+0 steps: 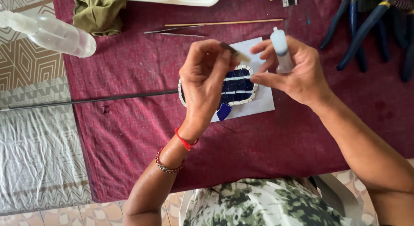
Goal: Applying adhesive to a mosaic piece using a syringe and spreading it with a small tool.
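My left hand [206, 81] pinches a small dark tile piece [228, 48] between thumb and fingertips, raised over a blue mosaic piece [239, 85] with a white tile border. The mosaic rests on a white sheet [263, 101] on the maroon cloth [129, 118]. My right hand [293, 70] grips a small white glue bottle [280, 47] with its nozzle pointing away, just to the right of the tile piece. A loose blue shard [223, 110] lies at the mosaic's near edge. My left hand hides part of the mosaic.
Several blue-handled pliers [366, 31] lie at the back right. Metal tweezers [174, 32] and a thin wooden stick [224, 23] lie behind the sheet. A thin dark rod [86, 101] runs left from the mosaic. A clear plastic bottle [51, 34] and a green cloth [99, 12] sit far left.
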